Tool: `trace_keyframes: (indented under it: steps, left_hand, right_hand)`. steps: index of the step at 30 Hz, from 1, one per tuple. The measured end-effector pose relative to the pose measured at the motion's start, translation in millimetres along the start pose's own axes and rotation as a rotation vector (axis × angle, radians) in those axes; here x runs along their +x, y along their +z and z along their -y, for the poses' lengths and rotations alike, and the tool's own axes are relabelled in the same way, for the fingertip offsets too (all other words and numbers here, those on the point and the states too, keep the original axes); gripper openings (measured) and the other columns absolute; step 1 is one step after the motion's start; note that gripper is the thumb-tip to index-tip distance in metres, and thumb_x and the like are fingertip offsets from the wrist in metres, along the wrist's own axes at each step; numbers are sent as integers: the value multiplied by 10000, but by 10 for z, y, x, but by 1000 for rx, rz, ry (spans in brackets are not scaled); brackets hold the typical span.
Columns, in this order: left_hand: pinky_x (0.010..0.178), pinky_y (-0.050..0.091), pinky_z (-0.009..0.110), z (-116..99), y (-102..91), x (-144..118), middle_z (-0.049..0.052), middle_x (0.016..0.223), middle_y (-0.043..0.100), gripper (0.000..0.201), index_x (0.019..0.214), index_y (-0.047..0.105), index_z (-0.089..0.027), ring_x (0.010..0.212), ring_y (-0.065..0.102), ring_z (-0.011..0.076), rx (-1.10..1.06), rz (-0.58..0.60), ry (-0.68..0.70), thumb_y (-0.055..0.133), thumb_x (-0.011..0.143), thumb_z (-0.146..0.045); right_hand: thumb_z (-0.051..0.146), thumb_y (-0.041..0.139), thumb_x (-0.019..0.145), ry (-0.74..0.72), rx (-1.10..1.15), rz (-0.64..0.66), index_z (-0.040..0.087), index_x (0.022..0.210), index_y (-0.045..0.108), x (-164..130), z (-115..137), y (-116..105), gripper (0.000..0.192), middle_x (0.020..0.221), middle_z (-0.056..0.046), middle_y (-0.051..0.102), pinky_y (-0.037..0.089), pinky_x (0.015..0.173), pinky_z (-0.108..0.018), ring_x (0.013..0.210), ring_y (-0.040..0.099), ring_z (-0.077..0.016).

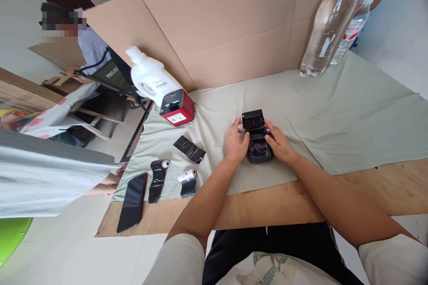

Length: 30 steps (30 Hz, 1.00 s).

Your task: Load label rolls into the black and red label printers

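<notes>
Fingers of the left hand and right hand clasp one small black plastic printer, lid open, on the cloth-covered worktop, with two white paper rolls left and two clear plastic bottles behind.

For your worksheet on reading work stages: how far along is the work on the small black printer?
Done: the black printer has its lid open, and two paper rolls lie beside their black wrappers. In hand: the left hand and right hand grip its sides. Left: no roll visibly inside; the lid is unclosed.
</notes>
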<state>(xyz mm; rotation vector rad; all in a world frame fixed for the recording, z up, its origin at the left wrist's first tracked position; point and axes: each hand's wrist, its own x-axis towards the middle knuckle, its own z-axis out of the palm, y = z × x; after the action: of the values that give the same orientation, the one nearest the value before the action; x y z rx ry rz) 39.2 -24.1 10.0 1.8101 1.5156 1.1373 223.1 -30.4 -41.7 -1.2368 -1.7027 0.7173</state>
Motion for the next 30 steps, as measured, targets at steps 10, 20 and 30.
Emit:
trace_keyframes:
  steps: [10,20,30]
  left_hand:
    - [995,341,485,-227,61,333,97,798,676,150,716,697,-222,1023,481,343,200,354,80,731,659,-87]
    - [1012,313,478,-299,289,490,134,823,624,159,607,577,-180,1043,505,342,500,575,139,718,652,-124]
    - [874,462,327,-415,-48,314,17,898,644,287,901,581,-211,869,589,189,19,396,51,660,654,-89]
  right_hand:
    - [542,337,958,85,45,-94,228,1397,521,10,-65,29,571,1334,-114,604,378,1157,-484,1270,541,-255]
    - [550,356,947,91,19,-101,237,1303,590,13,-72,32,529,1308,-105,633,398,1142,-508,1259,556,-268]
    - [604,353,942,79,22,-109,231,1262,606,13,-73,11,553,1257,-116,651,412,1118,-517,1218,579,-266]
